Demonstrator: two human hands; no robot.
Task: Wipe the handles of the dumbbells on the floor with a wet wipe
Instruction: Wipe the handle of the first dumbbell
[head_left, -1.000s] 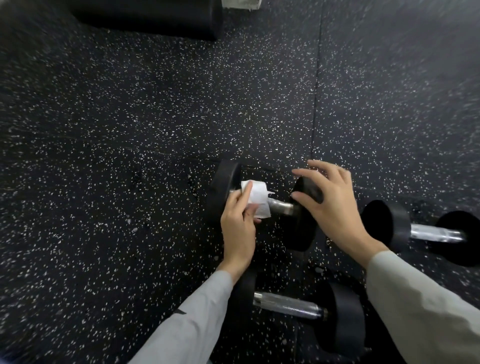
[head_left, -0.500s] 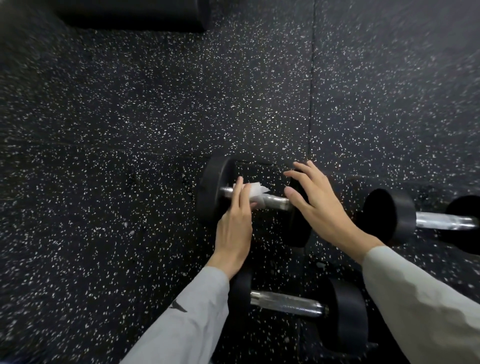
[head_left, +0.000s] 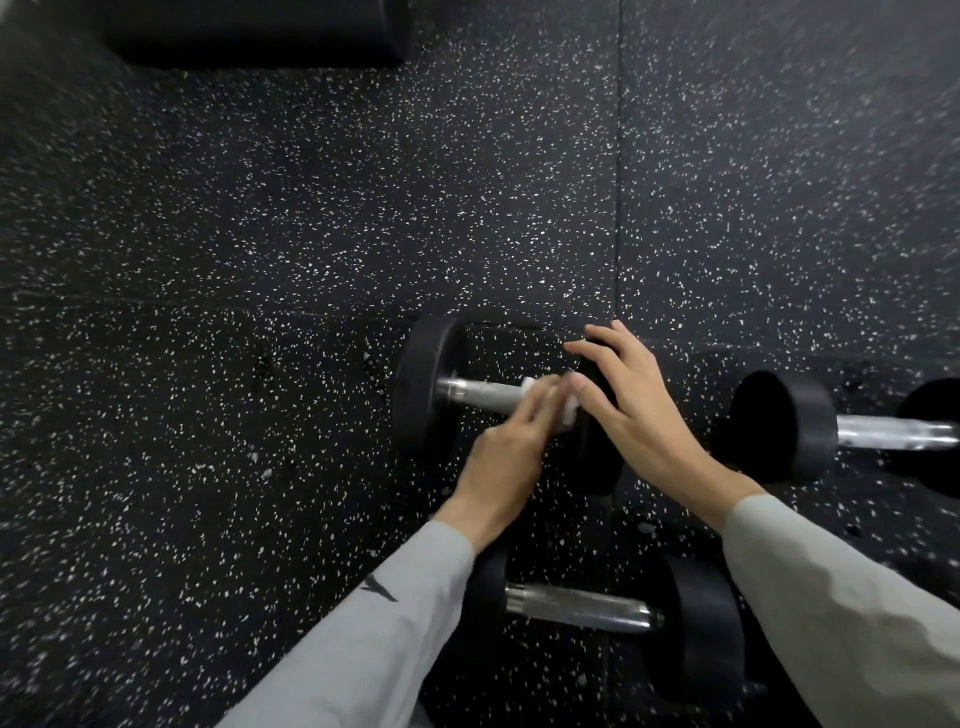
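Item: far dumbbell (head_left: 441, 400), lying on its side on the floor (head_left: 260, 260), bar running left to right.
Handle: bare metal handle (head_left: 485, 392) shows from the left weight plate to the wipe; its right part is covered.
Wipe: white wet wipe (head_left: 563, 413), bunched round the right end of the handle, just beside the right weight plate (head_left: 597, 457); only small edges show.
Left hand: left hand (head_left: 506, 457), fingers curled over the handle with the wipe under them, clamped on wipe and bar together; motion blur hides the fingertips.
Right hand: right hand (head_left: 631, 410), fingers spread and nearly straight, resting on top of the right weight plate, thumb tip touching the wipe; it holds nothing and looks to be steadying the dumbbell.
Other stock: near dumbbell (head_left: 576, 608) partly under the forearms, handle bare; right dumbbell (head_left: 784, 421) at the right edge, handle bare, partly out of view. Neither is being touched.
Surroundings: dark padded object (head_left: 249, 31) at the far edge, kind not clear.
Step in hand: judged to be the wipe of the far handle, at the right end of its stroke.
Handling note: keep the wipe wrapped round the whole bar, not only its top; press firmly and travel plate to plate; twist the wrist or roll the bar so the underside is reached.
Steadying note: keep weight on the right plate so the dumbbell does not roll away.
Remaining: the two other handles, by the look of them.
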